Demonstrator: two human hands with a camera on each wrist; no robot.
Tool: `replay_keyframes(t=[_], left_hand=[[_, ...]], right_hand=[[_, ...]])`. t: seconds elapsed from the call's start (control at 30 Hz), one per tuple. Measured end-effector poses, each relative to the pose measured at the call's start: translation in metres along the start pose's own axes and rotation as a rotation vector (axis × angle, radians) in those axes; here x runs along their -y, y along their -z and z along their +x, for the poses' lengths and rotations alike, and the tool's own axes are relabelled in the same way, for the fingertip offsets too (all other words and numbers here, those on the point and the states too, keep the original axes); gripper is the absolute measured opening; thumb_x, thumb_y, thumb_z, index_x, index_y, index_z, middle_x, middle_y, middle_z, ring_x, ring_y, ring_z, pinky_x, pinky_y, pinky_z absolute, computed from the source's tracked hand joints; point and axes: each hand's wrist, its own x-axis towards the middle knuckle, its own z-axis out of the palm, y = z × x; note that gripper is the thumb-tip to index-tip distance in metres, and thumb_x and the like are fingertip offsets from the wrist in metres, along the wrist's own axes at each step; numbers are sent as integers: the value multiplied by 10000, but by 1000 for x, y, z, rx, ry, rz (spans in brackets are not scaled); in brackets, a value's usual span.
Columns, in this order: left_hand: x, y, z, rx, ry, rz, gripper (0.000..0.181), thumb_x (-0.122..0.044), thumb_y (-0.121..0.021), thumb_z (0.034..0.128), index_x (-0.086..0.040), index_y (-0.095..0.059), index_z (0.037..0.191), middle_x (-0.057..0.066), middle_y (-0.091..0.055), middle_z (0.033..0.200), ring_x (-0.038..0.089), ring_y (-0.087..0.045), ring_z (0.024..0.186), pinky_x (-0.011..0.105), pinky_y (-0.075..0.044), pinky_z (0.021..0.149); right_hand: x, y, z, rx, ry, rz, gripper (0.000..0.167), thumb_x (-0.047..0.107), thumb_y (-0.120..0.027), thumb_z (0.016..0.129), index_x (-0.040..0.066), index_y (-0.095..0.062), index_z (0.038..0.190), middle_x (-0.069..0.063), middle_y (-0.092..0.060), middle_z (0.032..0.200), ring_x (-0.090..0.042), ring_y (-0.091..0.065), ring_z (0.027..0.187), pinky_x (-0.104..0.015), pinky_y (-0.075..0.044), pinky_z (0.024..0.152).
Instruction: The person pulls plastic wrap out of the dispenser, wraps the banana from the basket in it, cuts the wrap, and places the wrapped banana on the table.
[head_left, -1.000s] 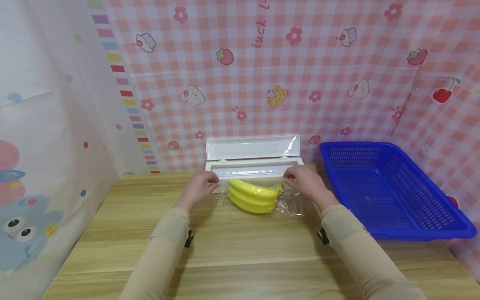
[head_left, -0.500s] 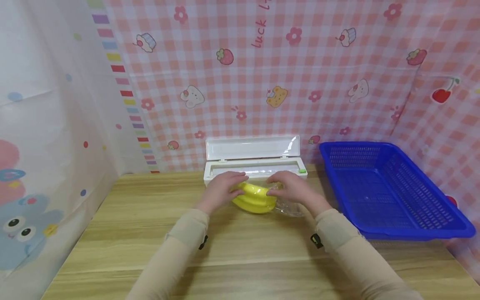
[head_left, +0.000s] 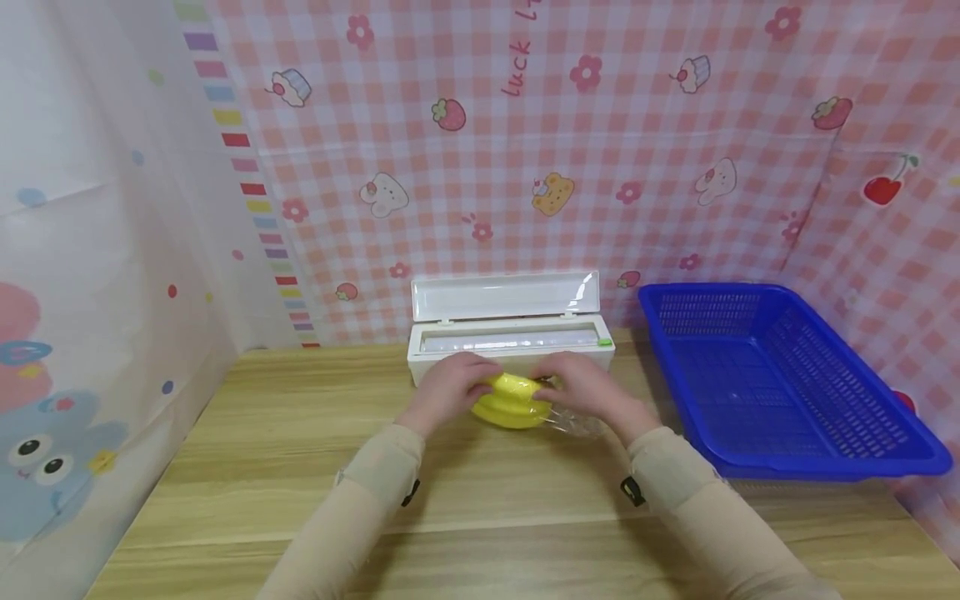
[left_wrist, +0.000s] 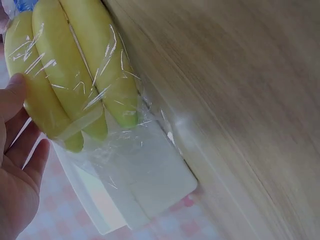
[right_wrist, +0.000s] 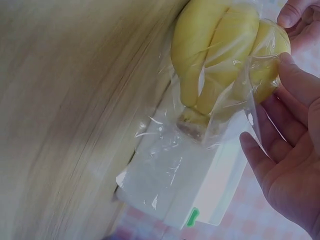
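A bunch of yellow bananas (head_left: 512, 402) wrapped in clear film lies on the table in front of the white film box. The left hand (head_left: 454, 387) grips its left part from behind; in the left wrist view the thumb of the left hand (left_wrist: 19, 150) presses the outer banana (left_wrist: 42, 95), the other fingers behind it. The right hand (head_left: 581, 385) grips the stem side, its thumb on the film over the bananas (right_wrist: 232, 45), as the right wrist view shows. Loose clear film (head_left: 576, 423) spreads out past the stem.
The white box (head_left: 427, 358) stands at the table's back edge, its lid (head_left: 502, 297) raised, a film roll inside and a green slider (head_left: 604, 342) at its right end. A blue basket (head_left: 738, 396) is at the right. Patterned cloth hangs behind.
Both hands have moved inward from the bunch's two ends onto the bananas and now grip them. The bananas have barely moved, and the front of the box shows more.
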Motion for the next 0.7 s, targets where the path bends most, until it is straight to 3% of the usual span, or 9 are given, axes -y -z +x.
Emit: replay_keyframes(t=[0.4, 0.7], left_hand=[[-10, 5, -14, -68, -72, 12, 291, -82, -822, 799, -82, -735, 1077, 49, -698, 1072, 229, -632, 1028, 336, -522, 932], [-19, 7, -26, -141, -199, 34, 353, -74, -877, 717, -73, -742, 1043, 52, -675, 1011, 229, -621, 979, 322, -535, 884]], right_hand=[[12, -4, -10, -12, 7, -69, 323, 227, -810, 818, 100, -721, 1102, -24, -701, 1049, -221, -641, 973, -425, -527, 905], [24, -9, -26, -52, 84, -146, 320, 201, -832, 797, 118, -719, 1085, 5, -667, 1031, -197, -600, 945, -389, -523, 850]])
